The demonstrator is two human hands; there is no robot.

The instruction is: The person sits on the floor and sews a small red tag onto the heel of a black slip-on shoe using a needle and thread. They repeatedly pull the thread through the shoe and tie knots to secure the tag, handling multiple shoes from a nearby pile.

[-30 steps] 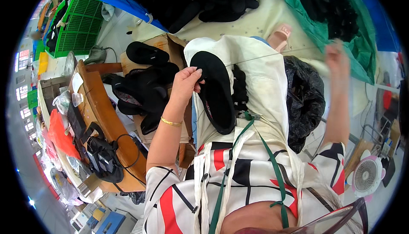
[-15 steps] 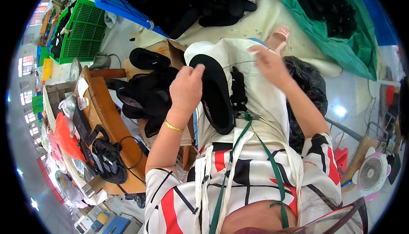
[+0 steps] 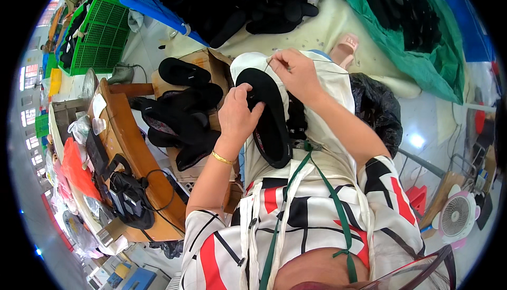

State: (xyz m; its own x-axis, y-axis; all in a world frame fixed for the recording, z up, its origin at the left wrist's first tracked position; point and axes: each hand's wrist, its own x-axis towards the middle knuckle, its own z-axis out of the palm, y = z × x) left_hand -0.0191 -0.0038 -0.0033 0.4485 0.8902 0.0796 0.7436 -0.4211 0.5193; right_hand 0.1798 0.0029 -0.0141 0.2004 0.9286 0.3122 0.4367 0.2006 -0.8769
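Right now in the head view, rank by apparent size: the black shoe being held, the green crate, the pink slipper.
1. Green crate and black shoe look alike; the shoe is nearer the camera, so unsure.
2. Pink slipper, clearly smallest.

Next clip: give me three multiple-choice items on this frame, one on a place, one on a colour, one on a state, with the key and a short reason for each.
1. Where does the black shoe lie?
A. on the person's lap
B. in the green crate
C. on the floor

2. What colour is the bracelet on the left wrist?
A. silver
B. gold
C. red

3. What is the left hand doing?
A. hanging free
B. holding the shoe
C. resting on the wooden bench

Key: 1 A, it rests on the pale apron over the lap; 2 B, the band shines yellow; 3 B, its grip closes on the shoe's edge, while the right hand pinches at the toe.
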